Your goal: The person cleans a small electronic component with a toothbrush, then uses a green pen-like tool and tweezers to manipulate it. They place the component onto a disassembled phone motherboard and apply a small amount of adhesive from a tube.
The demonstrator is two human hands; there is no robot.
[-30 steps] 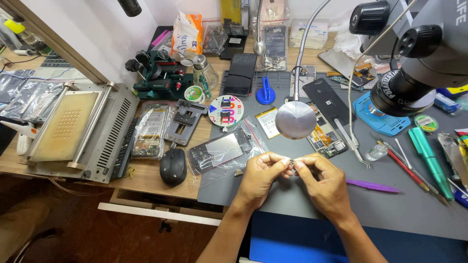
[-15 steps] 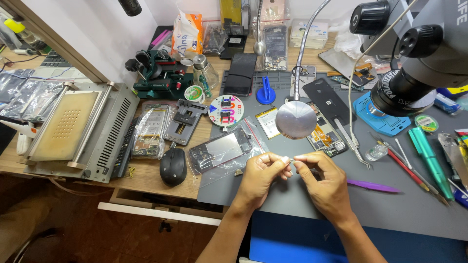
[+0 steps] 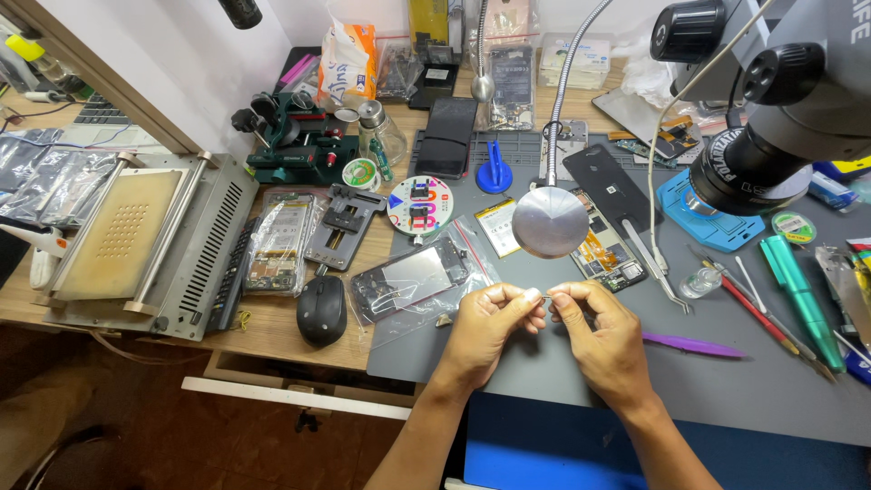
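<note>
Over the grey work mat [image 3: 726, 381], my left hand [image 3: 485, 331] and my right hand [image 3: 603, 340] meet fingertip to fingertip. Both pinch one tiny pale part [image 3: 539, 294] between thumbs and forefingers; the part is too small to tell what it is. Just left of my left hand lies a phone frame inside a clear plastic bag [image 3: 413, 277]. A round flat lamp head on a gooseneck [image 3: 549, 220] hangs just above the hands. An opened phone with exposed boards [image 3: 603, 249] lies behind my right hand.
A microscope [image 3: 771, 127] looms at the upper right. Tweezers [image 3: 658, 272], a purple pry tool [image 3: 689, 345], red and green hand tools [image 3: 789, 281] lie on the mat's right. A black mouse [image 3: 322, 308], a grey heating machine [image 3: 136, 240] and bagged phone parts [image 3: 277, 240] fill the left.
My hands stay together on the small part, with only slight shifts of the fingers. Nothing else on the bench has moved.
</note>
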